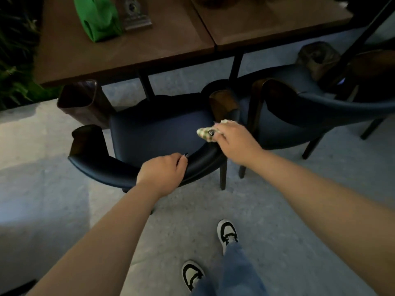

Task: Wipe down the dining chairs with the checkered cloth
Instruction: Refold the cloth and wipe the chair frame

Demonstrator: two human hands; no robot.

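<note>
Nearest, my left hand [161,175] grips the curved backrest of the blue chair [158,133]. Further on, my right hand [232,142] holds the bunched checkered cloth [204,133], apparently pressed against the backrest's right end, though dimness blurs contact.

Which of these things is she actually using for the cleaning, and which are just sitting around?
In use: checkered cloth in right hand; near chair, backrest held by left hand; second chair.

Lying about: green bag, tables, brown vase.
</note>
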